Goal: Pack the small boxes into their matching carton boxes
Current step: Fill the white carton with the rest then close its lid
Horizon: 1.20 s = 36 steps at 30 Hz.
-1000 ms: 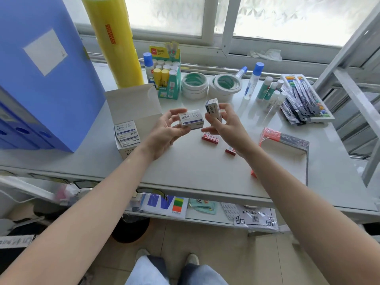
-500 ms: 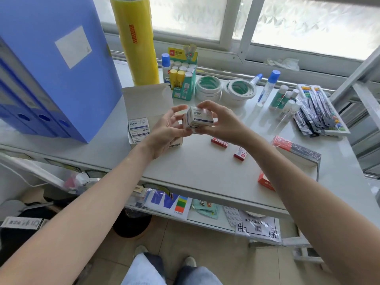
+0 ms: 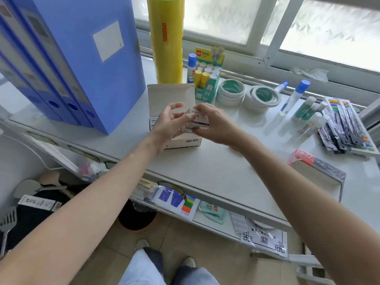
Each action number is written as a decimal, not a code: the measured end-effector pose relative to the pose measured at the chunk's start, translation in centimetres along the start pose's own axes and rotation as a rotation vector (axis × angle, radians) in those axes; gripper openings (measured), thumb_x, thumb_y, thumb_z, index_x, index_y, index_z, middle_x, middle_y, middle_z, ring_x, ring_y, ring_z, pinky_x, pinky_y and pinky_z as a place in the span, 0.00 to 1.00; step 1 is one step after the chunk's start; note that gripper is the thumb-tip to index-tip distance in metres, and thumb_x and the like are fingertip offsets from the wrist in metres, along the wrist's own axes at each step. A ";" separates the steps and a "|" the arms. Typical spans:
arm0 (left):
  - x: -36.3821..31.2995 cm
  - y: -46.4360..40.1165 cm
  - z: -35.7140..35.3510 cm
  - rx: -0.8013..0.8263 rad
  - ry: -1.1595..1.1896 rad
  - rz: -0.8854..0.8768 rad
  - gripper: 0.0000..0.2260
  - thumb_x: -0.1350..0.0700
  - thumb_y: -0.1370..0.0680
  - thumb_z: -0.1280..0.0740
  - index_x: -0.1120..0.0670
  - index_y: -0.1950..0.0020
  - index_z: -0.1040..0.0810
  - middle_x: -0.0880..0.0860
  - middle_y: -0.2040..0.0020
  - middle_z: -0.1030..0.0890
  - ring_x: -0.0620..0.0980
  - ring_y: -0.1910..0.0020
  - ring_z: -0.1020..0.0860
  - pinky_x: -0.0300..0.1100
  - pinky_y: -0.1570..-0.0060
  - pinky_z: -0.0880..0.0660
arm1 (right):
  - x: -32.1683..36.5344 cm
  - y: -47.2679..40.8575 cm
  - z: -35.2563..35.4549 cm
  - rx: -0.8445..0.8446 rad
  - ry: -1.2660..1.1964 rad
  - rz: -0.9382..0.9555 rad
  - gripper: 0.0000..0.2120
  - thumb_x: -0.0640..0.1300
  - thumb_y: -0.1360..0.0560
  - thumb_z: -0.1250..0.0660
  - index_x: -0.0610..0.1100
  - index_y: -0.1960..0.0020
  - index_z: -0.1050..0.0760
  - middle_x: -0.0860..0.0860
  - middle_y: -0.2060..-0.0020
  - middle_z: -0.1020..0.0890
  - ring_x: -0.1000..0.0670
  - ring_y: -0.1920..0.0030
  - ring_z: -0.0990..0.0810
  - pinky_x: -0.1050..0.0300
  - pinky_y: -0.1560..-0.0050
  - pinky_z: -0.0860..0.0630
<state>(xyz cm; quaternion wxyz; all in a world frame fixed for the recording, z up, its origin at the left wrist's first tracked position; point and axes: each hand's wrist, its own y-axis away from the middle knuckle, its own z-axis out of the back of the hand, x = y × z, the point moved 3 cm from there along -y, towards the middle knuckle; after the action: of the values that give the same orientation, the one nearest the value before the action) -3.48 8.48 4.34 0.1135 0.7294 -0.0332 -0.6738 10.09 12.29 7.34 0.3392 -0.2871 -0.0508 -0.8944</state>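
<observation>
The right hand (image 3: 213,124) pinches the small box (image 3: 198,121) over the open carton (image 3: 181,140). The left hand (image 3: 170,122) steadies it, fingers spread. The box is likely light, rigid cardboard; grip its short ends.

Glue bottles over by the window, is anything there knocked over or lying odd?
Yes. One blue-capped glue bottle leans at a slant and a second lies behind it, while the one beside the yellow tape roll stands upright. Nothing looks spilled.

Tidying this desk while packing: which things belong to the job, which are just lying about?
Job: small white boxes in right hand; left hand; open white carton; red-edged carton.
Lying about: blue binders; yellow tape stack; glue sticks; tape rolls; pen packs.
</observation>
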 end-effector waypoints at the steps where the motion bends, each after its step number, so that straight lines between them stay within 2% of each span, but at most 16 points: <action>1: 0.0 0.0 0.3 -0.002 0.001 0.001 0.26 0.53 0.27 0.29 0.52 0.32 0.36 0.59 0.39 0.22 0.51 0.49 0.19 0.44 0.48 0.22 | 0.1 -0.2 -0.2 0.014 0.036 -0.002 0.20 0.44 0.31 0.30 0.41 0.40 0.29 0.44 0.47 0.23 0.44 0.48 0.25 0.49 0.49 0.25; 4: 0.2 -0.2 1.1 -0.007 -0.011 0.009 0.26 0.54 0.26 0.30 0.52 0.32 0.36 0.59 0.40 0.22 0.51 0.49 0.20 0.43 0.50 0.22 | 0.8 -0.9 -0.3 0.015 0.198 0.001 0.29 0.49 0.31 0.30 0.47 0.33 0.35 0.48 0.38 0.27 0.45 0.39 0.30 0.47 0.41 0.31; 6: 0.1 -0.3 1.5 -0.030 0.008 0.016 0.25 0.54 0.26 0.31 0.51 0.32 0.36 0.58 0.41 0.21 0.50 0.50 0.19 0.41 0.52 0.22 | 1.5 -1.4 -0.5 0.031 0.264 0.021 0.33 0.50 0.32 0.29 0.47 0.31 0.39 0.49 0.35 0.29 0.45 0.36 0.32 0.45 0.39 0.33; 8: -0.1 -0.4 1.9 -0.044 0.033 0.013 0.24 0.54 0.25 0.32 0.51 0.32 0.36 0.58 0.42 0.21 0.50 0.51 0.19 0.40 0.53 0.21 | 2.0 -2.0 -0.9 0.048 0.302 0.044 0.31 0.49 0.32 0.29 0.46 0.32 0.37 0.48 0.36 0.28 0.45 0.37 0.31 0.45 0.39 0.33; 12: -0.3 -0.6 2.7 -0.036 -0.022 -0.011 0.24 0.47 0.27 0.35 0.50 0.33 0.37 0.54 0.46 0.21 0.50 0.46 0.23 0.46 0.41 0.27 | 2.4 -3.2 -1.4 -0.015 0.254 0.059 0.22 0.46 0.31 0.29 0.42 0.40 0.30 0.45 0.45 0.23 0.44 0.44 0.26 0.47 0.44 0.28; 15: -0.6 -0.8 4.0 -0.108 -0.066 -0.042 0.24 0.43 0.27 0.37 0.49 0.33 0.36 0.51 0.38 0.25 0.45 0.38 0.27 0.45 0.35 0.32 | 2.0 -4.0 -2.1 -0.005 0.229 0.020 0.21 0.44 0.32 0.29 0.40 0.42 0.30 0.44 0.47 0.23 0.44 0.47 0.26 0.52 0.49 0.29; 18: -0.8 -0.8 5.6 -0.237 -0.120 -0.086 0.21 0.54 0.24 0.38 0.52 0.31 0.38 0.52 0.30 0.32 0.46 0.32 0.33 0.41 0.35 0.37 | 1.1 -4.6 -3.3 0.058 0.264 -0.023 0.19 0.42 0.32 0.29 0.40 0.44 0.29 0.43 0.48 0.23 0.43 0.48 0.26 0.55 0.54 0.31; 20: 0.0 -1.0 6.4 -0.252 -0.232 -0.071 0.26 0.60 0.24 0.37 0.54 0.29 0.41 0.52 0.26 0.37 0.46 0.27 0.39 0.37 0.37 0.40 | 0.4 -4.8 -4.2 0.104 0.277 -0.054 0.17 0.41 0.33 0.30 0.40 0.46 0.29 0.43 0.50 0.24 0.43 0.50 0.26 0.56 0.56 0.31; 22: 1.3 -1.3 6.9 -0.221 -0.362 -0.021 0.32 0.61 0.26 0.34 0.54 0.26 0.46 0.52 0.24 0.41 0.47 0.25 0.42 0.36 0.38 0.42 | -0.1 -5.0 -5.0 0.131 0.295 -0.082 0.16 0.39 0.33 0.31 0.40 0.47 0.29 0.43 0.51 0.24 0.44 0.52 0.27 0.55 0.57 0.31; 24: 2.2 -1.7 7.1 -0.180 -0.416 0.049 0.36 0.63 0.28 0.33 0.55 0.25 0.49 0.51 0.27 0.39 0.49 0.28 0.39 0.37 0.41 0.38 | -0.4 -5.2 -5.5 0.138 0.349 -0.089 0.16 0.39 0.33 0.32 0.40 0.47 0.29 0.43 0.51 0.24 0.43 0.51 0.26 0.56 0.57 0.33; 27: 2.8 -2.3 6.9 -0.133 -0.448 0.106 0.36 0.66 0.30 0.32 0.57 0.27 0.47 0.50 0.39 0.30 0.53 0.38 0.28 0.42 0.46 0.27 | -0.5 -5.4 -6.1 0.127 0.447 -0.072 0.17 0.42 0.32 0.33 0.42 0.45 0.30 0.45 0.49 0.23 0.43 0.47 0.26 0.53 0.52 0.35; 31: 3.4 -3.1 6.8 -0.095 -0.488 0.169 0.39 0.66 0.31 0.30 0.56 0.27 0.50 0.57 0.38 0.27 0.55 0.39 0.26 0.48 0.37 0.28 | -0.4 -5.8 -6.6 0.097 0.537 -0.069 0.19 0.43 0.32 0.33 0.43 0.42 0.31 0.44 0.47 0.24 0.42 0.43 0.29 0.49 0.48 0.34; 36: 3.9 -3.7 7.2 -0.068 -0.512 0.165 0.41 0.66 0.34 0.31 0.55 0.27 0.50 0.58 0.38 0.26 0.57 0.38 0.26 0.53 0.37 0.28 | -0.2 -6.1 -6.5 0.066 0.641 -0.027 0.25 0.47 0.33 0.29 0.44 0.39 0.33 0.43 0.44 0.28 0.41 0.42 0.31 0.47 0.47 0.33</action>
<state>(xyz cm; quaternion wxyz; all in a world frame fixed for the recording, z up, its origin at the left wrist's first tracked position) -10.63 10.42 -0.67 0.1805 0.5258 -0.0973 -0.8255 3.22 15.19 2.41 0.3351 0.0212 0.0261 -0.9416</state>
